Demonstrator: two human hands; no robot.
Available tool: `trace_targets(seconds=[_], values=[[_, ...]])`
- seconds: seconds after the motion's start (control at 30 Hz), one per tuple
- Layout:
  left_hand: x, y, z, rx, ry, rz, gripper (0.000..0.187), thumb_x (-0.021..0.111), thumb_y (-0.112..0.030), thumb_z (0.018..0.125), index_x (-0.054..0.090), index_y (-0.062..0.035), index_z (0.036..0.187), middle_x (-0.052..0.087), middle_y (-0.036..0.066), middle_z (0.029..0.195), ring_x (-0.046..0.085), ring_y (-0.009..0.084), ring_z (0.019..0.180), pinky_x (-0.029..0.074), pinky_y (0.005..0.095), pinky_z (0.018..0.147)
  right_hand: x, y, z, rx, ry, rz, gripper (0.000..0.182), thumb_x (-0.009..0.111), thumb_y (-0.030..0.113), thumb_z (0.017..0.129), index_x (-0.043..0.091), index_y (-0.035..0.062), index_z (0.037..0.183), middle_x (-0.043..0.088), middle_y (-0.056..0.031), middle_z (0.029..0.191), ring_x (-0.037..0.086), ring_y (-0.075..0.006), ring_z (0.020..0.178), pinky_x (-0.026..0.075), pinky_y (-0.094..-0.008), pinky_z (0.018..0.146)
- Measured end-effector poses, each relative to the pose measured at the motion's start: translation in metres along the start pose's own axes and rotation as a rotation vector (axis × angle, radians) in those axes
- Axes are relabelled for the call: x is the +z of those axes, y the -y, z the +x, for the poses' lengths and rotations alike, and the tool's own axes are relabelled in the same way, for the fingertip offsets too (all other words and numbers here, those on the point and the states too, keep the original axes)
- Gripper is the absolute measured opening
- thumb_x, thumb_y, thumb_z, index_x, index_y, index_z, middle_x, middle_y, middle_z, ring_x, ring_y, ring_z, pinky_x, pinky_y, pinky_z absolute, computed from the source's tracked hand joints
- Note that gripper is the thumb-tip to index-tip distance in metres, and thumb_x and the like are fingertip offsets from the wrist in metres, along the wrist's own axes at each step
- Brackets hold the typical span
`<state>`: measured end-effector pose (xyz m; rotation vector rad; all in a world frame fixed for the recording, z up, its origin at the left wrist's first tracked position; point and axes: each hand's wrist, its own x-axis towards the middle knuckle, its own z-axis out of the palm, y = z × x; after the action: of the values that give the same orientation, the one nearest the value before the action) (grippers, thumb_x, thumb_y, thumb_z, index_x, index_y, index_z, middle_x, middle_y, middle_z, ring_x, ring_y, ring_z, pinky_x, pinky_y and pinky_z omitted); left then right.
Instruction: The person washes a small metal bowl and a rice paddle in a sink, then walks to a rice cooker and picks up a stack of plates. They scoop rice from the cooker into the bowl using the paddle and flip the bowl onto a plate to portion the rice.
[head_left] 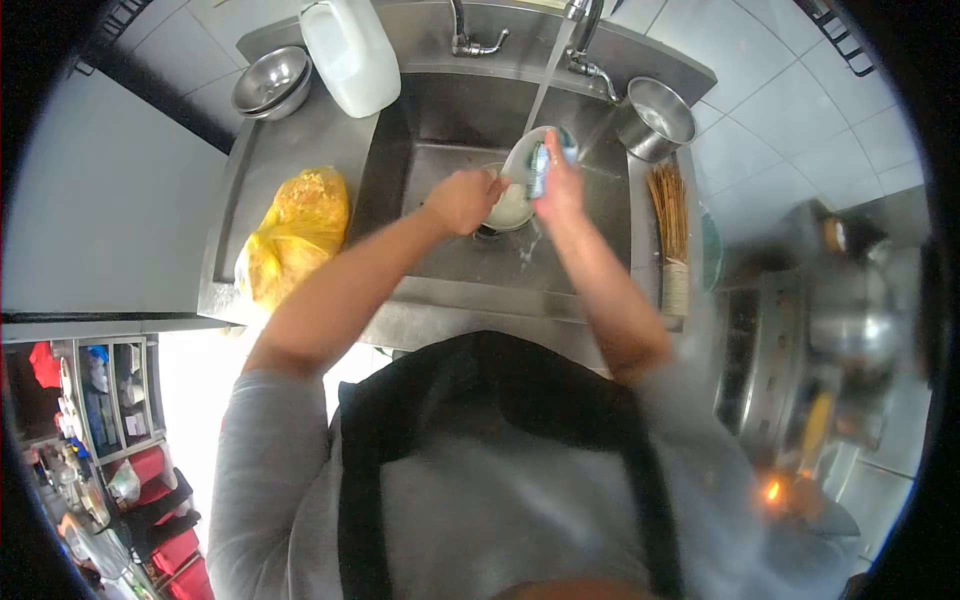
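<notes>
Nearest the cam: a grey shirt and black apron, arms reaching fwd over a steel sink. R hand is closed on a tilted white bowl w/ a blue-green patch (blurred, so can't say if it's print or sth held against it). L hand is curled, fingertips nr the bowl's rim; can't tell if it grips anything. Below, a second, pale bowl sits nr the sink's middle. A water stream runs from the R-side tap toward the tilted bowl. On the L side of the table: yellow bag, white jug, metal bowls. R side: metal pot above a tied stick bundle.
</notes>
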<state>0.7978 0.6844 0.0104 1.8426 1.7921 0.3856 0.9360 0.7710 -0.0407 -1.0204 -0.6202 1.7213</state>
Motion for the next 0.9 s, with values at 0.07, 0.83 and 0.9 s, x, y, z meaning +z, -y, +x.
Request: trace_targets(seconds=[0.07,0.83,0.9], values=[[0.032,0.019,0.018,0.027,-0.131,-0.078,0.042,0.038,-0.035,0.092,0.057,0.0014,0.085,0.058,0.024,0.080,0.056,0.0430,0.079,0.044,0.0495,0.072,0.017,-0.029,-0.025,0.056,-0.060,0.266,0.043,0.074,0.024,0.075,0.055,0.0057,0.109,0.059,-0.0051,0.093,0.057,-0.0183,0.086,0.047,-0.0339,0.076],[0.043,0.048,0.105,0.197,0.231,-0.994,0.034,0.042,-0.041,0.093,0.054,-0.0091,0.097,0.051,0.001,0.071,0.048,0.0125,0.064,0.037,0.0268,0.054,-0.036,0.107,0.130,-0.428,0.452,-0.714,0.047,0.045,0.045,0.090,0.054,0.0087,0.118,0.061,-0.0128,0.104,0.055,-0.0255,0.101,0.042,-0.0382,0.088],[0.043,0.047,0.109,0.161,0.304,-1.058,0.038,0.040,-0.044,0.093,0.053,-0.0085,0.091,0.050,0.001,0.070,0.048,0.0134,0.061,0.036,0.0275,0.052,0.012,0.078,0.072,0.154,0.637,0.028,0.044,0.048,0.046,0.088,0.061,0.0044,0.098,0.062,-0.0101,0.096,0.058,-0.0217,0.092,0.045,-0.0319,0.082]])
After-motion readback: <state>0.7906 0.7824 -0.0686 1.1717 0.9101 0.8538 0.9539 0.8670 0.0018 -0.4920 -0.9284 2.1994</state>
